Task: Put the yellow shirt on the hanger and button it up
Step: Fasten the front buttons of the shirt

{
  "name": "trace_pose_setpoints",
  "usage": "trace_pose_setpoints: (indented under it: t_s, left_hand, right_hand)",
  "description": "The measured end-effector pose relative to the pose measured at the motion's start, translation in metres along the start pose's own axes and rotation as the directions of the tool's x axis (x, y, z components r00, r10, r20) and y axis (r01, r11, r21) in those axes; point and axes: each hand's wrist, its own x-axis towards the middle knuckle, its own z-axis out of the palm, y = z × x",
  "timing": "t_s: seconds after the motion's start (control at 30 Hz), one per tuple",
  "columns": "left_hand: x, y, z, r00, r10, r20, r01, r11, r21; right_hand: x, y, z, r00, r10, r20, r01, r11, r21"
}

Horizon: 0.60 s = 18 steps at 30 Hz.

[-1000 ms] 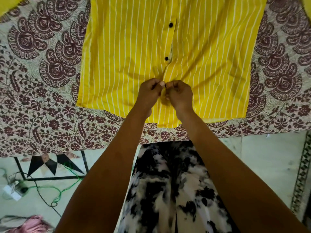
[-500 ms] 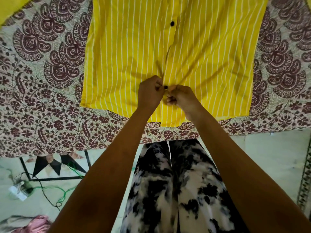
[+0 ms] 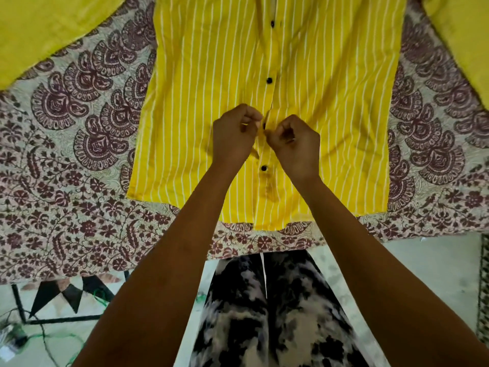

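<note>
The shirt (image 3: 201, 107) lies flat on a patterned bedspread (image 3: 66, 160), its placket running straight away from the person. Both hands meet on that line: the left hand (image 3: 234, 135) pinches one front edge, the right hand (image 3: 293, 140) pinches the other, each grip narrow and closed on cloth. A black button (image 3: 263, 125) sits just between them (half hidden). One button (image 3: 263, 168) lies nearer, two farther. No hanger shows.

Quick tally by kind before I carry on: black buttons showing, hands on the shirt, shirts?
Black buttons: 4
Hands gripping the placket: 2, left hand, right hand
Yellow shirt: 1
Total: 7
</note>
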Motion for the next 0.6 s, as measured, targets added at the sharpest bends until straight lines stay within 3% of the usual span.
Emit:
trace_pose_setpoints:
  t_s: [0.17,0.33,0.6]
  left_hand:
    - [0.029,-0.006,0.01,0.988,-0.001,0.151,-0.033,0.974,0.224]
    - [0.022,-0.012,0.01,0.975,-0.045,0.219,-0.067,0.875,0.479]
    - [0.024,-0.006,0.015,0.961,0.06,0.27,-0.21,0.792,0.573]
  right_hand:
    - [0.027,0.011,0.008,0.997,-0.003,0.077,0.019,0.978,-0.209]
    - [0.023,0.02,0.012,0.992,0.065,0.112,-0.02,0.932,-0.361]
    - [0.025,0.01,0.017,0.981,0.103,0.163,0.02,0.789,-0.615]
